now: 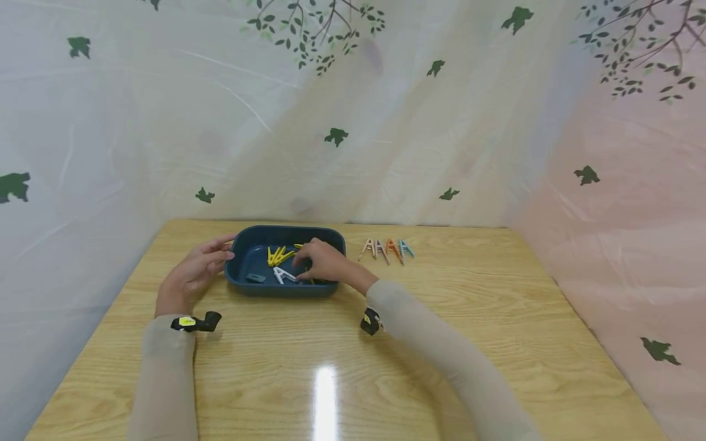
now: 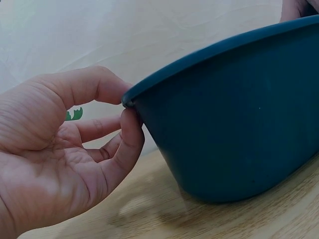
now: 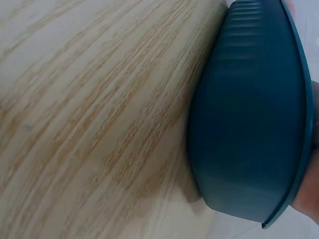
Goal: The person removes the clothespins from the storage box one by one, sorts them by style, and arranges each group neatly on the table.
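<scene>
Nearest me, I'm seeing two pale sleeves (image 1: pixel 165 380) stretching in from the near edge, and a streak of glare (image 1: pixel 325 398) is shining on the wood table (image 1: pixel 265 361) between them. A little farther in, each wrist is wearing a small black camera (image 1: pixel 212 321).

Beyond these, the dark blue tray (image 1: pixel 281 292) is sitting on the table, left of the middle and toward the far edge. At its left end, the left hand (image 1: pixel 201 266) is pinching the rim; from the left wrist view I'm finding thumb and fingers meeting at the lip.

The right hand (image 1: pixel 328 260) is reaching over the tray's right side with its fingers bent down inside. I cannot tell whether it is gripping anything; the right wrist view is giving me mostly the tray's outer wall.

Inside, a grey-blue clip (image 1: pixel 255 278) is lying near left, a white clip (image 1: pixel 284 275) is resting just beside the right fingertips, and yellow clips (image 1: pixel 281 256) are lying farther back.

Right of the tray, four clips are standing out in a row, left to right: peach (image 1: pixel 369 244), lilac (image 1: pixel 379 245), orange (image 1: pixel 391 244) and light blue (image 1: pixel 404 247). Farthest off, a leaf-patterned cloth (image 1: pixel 386 159) is hanging.
</scene>
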A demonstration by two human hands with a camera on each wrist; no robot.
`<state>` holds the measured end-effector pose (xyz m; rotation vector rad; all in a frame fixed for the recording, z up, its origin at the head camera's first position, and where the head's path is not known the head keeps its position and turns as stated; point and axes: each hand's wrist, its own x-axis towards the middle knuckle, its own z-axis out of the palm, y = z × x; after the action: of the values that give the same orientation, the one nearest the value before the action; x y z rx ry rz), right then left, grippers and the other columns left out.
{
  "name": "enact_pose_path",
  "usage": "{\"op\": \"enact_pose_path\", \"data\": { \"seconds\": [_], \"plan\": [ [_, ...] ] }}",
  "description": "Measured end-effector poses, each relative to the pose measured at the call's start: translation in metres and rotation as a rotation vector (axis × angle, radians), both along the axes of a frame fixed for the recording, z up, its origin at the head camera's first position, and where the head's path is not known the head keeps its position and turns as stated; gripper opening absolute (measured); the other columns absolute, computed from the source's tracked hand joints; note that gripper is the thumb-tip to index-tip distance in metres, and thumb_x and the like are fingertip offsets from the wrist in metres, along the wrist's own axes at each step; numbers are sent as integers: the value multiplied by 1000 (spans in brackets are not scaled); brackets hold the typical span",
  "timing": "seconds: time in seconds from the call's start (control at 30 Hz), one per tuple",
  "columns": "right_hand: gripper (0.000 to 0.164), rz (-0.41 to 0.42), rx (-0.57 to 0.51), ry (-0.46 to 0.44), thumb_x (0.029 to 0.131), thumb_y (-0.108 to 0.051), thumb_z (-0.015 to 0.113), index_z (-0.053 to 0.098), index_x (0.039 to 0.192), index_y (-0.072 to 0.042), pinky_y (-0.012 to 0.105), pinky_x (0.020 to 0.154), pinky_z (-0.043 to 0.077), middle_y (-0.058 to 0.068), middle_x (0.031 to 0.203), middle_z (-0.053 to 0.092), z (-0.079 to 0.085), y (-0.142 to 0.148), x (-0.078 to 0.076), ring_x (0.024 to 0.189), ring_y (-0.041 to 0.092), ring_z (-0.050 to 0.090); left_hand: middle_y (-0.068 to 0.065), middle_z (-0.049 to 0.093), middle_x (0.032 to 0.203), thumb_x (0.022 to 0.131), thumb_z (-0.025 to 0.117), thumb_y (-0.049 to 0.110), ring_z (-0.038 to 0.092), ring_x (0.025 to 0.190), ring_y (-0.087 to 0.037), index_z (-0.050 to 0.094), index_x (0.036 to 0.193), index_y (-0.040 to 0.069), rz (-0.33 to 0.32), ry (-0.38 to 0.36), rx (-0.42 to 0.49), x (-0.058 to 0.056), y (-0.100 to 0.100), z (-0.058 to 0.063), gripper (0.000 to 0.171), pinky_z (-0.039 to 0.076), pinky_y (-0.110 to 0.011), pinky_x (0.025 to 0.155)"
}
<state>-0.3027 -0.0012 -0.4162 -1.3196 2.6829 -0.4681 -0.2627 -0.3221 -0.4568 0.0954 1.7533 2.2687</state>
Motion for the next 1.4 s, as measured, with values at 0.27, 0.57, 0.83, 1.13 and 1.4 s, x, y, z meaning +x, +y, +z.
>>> {"op": "enact_pose_path", "data": {
  "seconds": [0.27, 0.57, 0.83, 1.13, 1.4],
  "plan": [
    [16, -5, 47, 74, 88, -30, 82, 79, 94, -16, 37, 93, 46, -1, 100, 73, -3, 0, 0, 97, 19, 54, 3, 57, 115, 103, 54, -1, 62, 97, -5, 61, 134, 22, 9, -37, 10, -1, 2, 6, 39, 56, -17, 87],
    [14, -29, 30, 121, 88, -27, 82, 79, 93, -14, 36, 89, 47, 2, 107, 73, -3, 0, 0, 96, 21, 54, 3, 50, 118, 103, 56, 1, 60, 97, -4, 56, 141, 21, 14, -45, -31, -3, 3, 10, 43, 55, -16, 87],
    [12, -37, 61, 129, 92, -27, 78, 79, 91, -15, 35, 84, 47, 1, 107, 72, -4, -1, 2, 95, 19, 54, 2, 48, 118, 103, 55, 1, 59, 96, -4, 58, 138, 23, 13, -45, -35, -2, 3, 11, 42, 55, -15, 87],
    [12, -32, 77, 159, 94, -24, 75, 77, 87, -15, 33, 82, 45, 1, 111, 72, -6, -2, 5, 98, 19, 54, 2, 49, 119, 102, 57, 2, 59, 97, -5, 55, 143, 21, 14, -54, -34, -1, 1, 7, 45, 55, -16, 87],
    [13, -13, 33, 184, 96, -19, 70, 75, 85, -14, 31, 80, 45, 3, 110, 70, -9, -2, 5, 95, 18, 53, 1, 43, 118, 102, 57, 2, 56, 96, -5, 59, 140, 22, 18, -39, -50, 0, 1, 5, 43, 54, -15, 86]
  ]
}}
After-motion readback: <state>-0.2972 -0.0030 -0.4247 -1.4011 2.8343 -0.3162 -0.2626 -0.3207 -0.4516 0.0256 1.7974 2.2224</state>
